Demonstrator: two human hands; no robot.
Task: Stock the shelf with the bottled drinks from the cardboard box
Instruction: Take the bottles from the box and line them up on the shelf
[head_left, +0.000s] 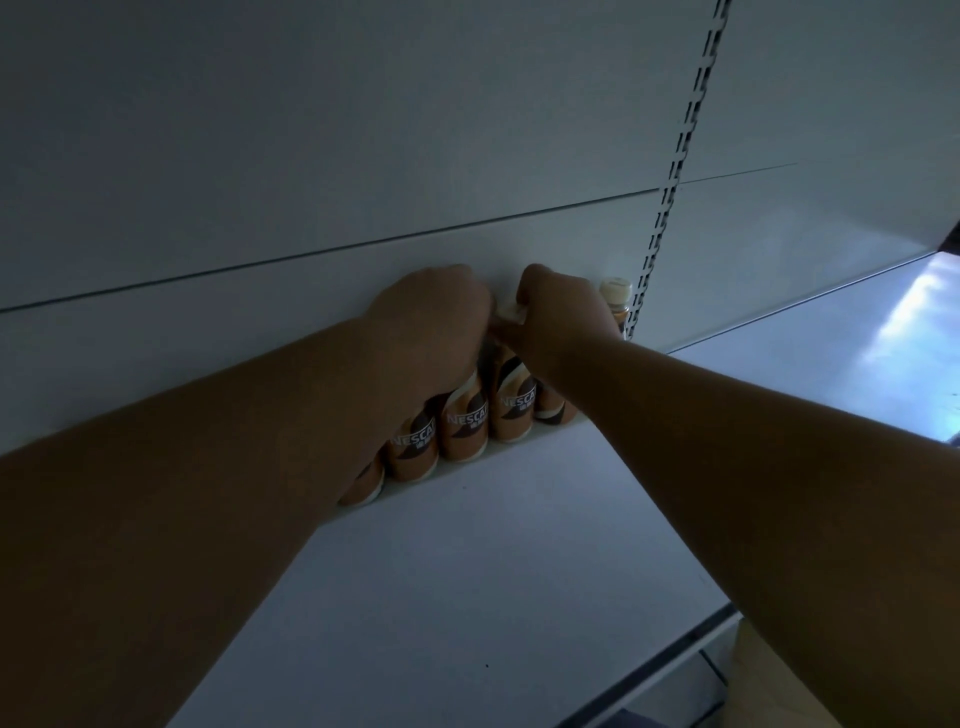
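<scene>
Several brown and cream Nescafe bottles (464, 422) stand in a row against the back panel of a white shelf (467, 571). My left hand (434, 317) is closed over the tops of bottles in the middle of the row. My right hand (558, 312) grips the cream cap of the neighbouring bottle (514, 410). One more bottle (616, 293) stands at the right end, beside the slotted upright. My forearms hide the left end of the row and the bottle necks.
A slotted metal upright (670, 208) divides this bay from the neighbouring shelf (831, 353), which catches bright light. A tan cardboard edge (769, 686) shows at the lower right, below the shelf's front lip.
</scene>
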